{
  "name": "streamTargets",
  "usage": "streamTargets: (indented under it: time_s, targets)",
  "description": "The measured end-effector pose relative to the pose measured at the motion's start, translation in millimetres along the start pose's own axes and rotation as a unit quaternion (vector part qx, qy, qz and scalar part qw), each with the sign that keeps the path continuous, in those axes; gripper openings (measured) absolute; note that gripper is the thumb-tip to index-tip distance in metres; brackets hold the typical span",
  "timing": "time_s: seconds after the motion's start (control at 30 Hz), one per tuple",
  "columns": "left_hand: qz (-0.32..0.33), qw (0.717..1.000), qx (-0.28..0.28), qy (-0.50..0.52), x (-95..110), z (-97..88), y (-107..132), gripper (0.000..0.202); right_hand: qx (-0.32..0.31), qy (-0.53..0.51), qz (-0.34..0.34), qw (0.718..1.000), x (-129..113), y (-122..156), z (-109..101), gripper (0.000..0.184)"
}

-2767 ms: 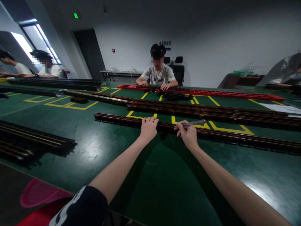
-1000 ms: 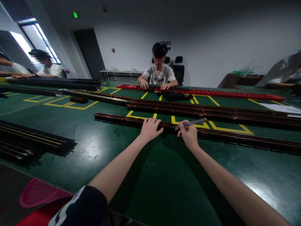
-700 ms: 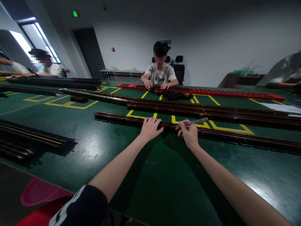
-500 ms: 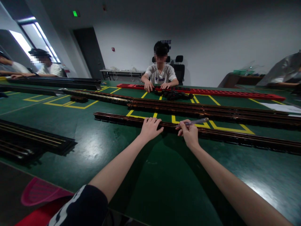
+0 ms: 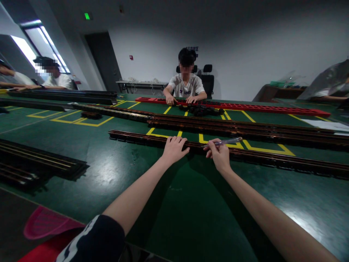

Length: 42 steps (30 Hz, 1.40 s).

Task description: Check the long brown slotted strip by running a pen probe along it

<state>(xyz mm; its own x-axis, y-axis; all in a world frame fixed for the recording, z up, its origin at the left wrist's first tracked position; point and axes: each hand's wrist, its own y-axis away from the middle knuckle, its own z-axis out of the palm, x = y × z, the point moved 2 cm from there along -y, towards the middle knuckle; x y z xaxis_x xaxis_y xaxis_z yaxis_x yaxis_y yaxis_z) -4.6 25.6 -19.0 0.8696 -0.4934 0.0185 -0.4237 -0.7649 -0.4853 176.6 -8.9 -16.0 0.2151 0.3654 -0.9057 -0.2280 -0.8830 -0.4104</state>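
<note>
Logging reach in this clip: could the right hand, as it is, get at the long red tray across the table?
Probably not. The right hand, holding a pen-like tool, is at the nearest rail with the arm stretched out; the red tray lies beyond more rails, by a co-worker's hands.

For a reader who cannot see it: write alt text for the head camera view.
The person's left hand lies flat on a long dark rail on a green table, while the right hand pinches a clear pen-like tool over it. Across the table, another person has both hands at a long red tray.
</note>
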Motion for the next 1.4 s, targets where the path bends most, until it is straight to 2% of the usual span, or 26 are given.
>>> streamTargets:
  time_s: [1.4]
  targets:
    - [-0.009, 1.0, -0.007, -0.004, 2.0, -2.5, -1.3, 0.04, -0.01, 0.004, -0.009, 1.0, -2.7, 1.2, -0.2, 0.041]
